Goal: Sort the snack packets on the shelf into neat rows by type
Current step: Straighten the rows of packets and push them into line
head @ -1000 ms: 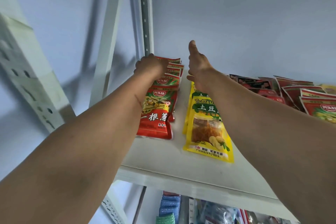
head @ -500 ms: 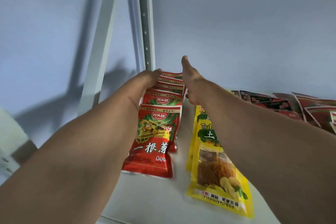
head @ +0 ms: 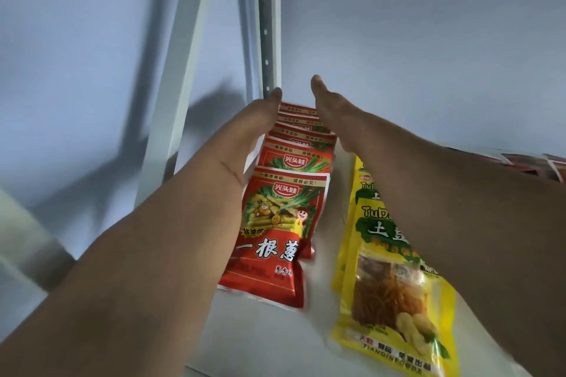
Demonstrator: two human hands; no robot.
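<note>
A strip of bare shelf (head: 330,223) runs between the row of red packets (head: 275,223) and the yellow packets (head: 395,294). Both hands flank the red row's far end: left hand (head: 257,125), right hand (head: 333,110). The slotted post (head: 266,24) stands just behind, with the wall (head: 428,40) closing the back. More packets (head: 533,162) lie on the far right.

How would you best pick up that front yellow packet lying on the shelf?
Pinch the front yellow packet by its near bottom edge, coming from the shelf front. It lies flat with that edge free, while the right forearm crosses its upper part.
</note>
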